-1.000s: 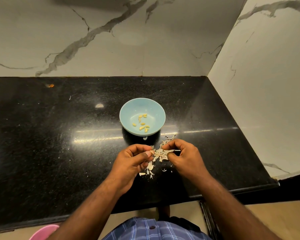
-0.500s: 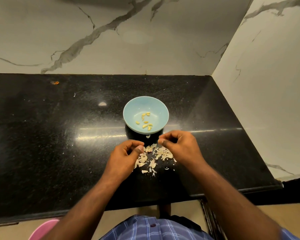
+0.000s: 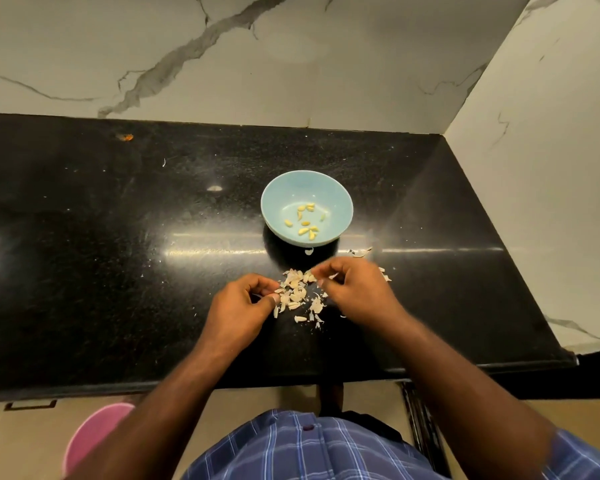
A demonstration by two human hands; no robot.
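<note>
our hands now apart: left hand [image 3: 240, 308] pinches husks [image 3: 297, 293] at pile edge; right hand [image 3: 358, 293] blurred, perhaps pinching too; bowl [image 3: 280, 192] beyond.

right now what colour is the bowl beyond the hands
The bowl is plain light blue, no pattern; the head view shows it best.

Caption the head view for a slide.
Left hand and right hand work at a pile of pale husks on a black counter, near a blue bowl of yellow kernels.
</note>
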